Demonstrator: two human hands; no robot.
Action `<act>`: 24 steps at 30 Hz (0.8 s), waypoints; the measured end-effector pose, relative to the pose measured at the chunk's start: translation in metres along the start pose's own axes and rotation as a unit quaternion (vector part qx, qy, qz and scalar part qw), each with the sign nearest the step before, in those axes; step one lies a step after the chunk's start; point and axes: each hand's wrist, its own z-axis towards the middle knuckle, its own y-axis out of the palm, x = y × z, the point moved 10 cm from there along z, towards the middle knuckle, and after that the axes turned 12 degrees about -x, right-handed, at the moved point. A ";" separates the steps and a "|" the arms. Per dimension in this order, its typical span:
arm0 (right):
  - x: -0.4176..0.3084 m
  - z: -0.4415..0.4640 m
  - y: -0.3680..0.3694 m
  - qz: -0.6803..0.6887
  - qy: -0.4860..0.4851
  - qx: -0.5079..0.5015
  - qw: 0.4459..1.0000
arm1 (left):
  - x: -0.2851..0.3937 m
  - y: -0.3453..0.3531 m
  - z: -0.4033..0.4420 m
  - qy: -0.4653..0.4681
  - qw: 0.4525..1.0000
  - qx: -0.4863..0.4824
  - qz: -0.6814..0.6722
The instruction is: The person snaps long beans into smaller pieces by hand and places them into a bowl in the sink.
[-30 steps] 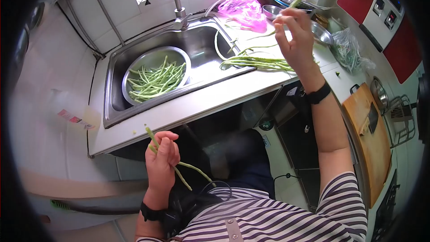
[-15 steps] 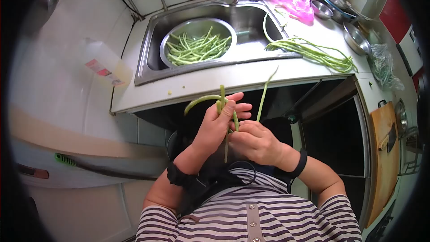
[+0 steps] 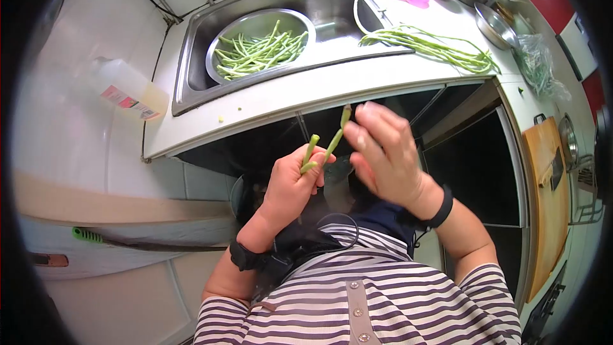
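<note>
"both hands were raised in front of the striped shirt (image 3: 306, 281), near each other but not touching. the left hand (image 3: 290, 176) was closed round a few green bean pieces (image 3: 311, 147), ends poking up past the thumb."

"and the right?"

"right hand (image 3: 389, 156) loose, fingers parted, just beside the tip of the longest piece. whether a fingertip brushed it, i couldn't tell."

"what had changed, then?"

"half a second earlier that hand was pinching beans close against the left one, with a long end sticking up. now the pinch had come undone and that long end didn't show. i'd judge the left hand was doing all the holding."

"where was the rest of it?"

"short lengths (image 3: 262, 51) lay heaped in the metal bowl (image 3: 255, 20), inside the sink (image 3: 335, 3). the long beans (image 3: 440, 48) lay bundled on the counter (image 3: 383, 75) to the right, some ends over the sink's edge."

"any writing you could read?"

"not really. the plastic bottle (image 3: 105, 75) left of the sink had a red and white label (image 3: 128, 100) with print on it, too small to make out. no brand name was readable."
</note>
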 end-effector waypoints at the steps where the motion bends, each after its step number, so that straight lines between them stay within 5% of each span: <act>1: 0.005 0.003 0.005 -0.050 -0.022 -0.036 0.998 | 0.005 0.003 -0.001 -0.007 0.999 -0.010 0.052; 6: 0.026 -0.007 0.045 -0.119 -0.033 -0.217 0.968 | 0.018 0.009 -0.001 0.031 0.961 0.003 0.274; 10: 0.033 -0.022 0.060 -0.087 -0.010 -0.253 0.963 | 0.012 0.012 -0.003 0.035 0.956 0.009 0.292; 15: 0.027 -0.015 0.060 -0.072 -0.003 -0.259 0.963 | -0.002 0.023 0.004 0.019 0.978 -0.029 0.204; 19: 0.024 -0.019 0.067 -0.058 0.000 -0.278 0.959 | 0.003 0.021 0.001 0.032 0.961 -0.006 0.275; 24: 0.040 -0.007 0.045 0.113 0.022 -0.133 0.984 | 0.020 0.023 0.001 0.076 0.970 -0.015 0.229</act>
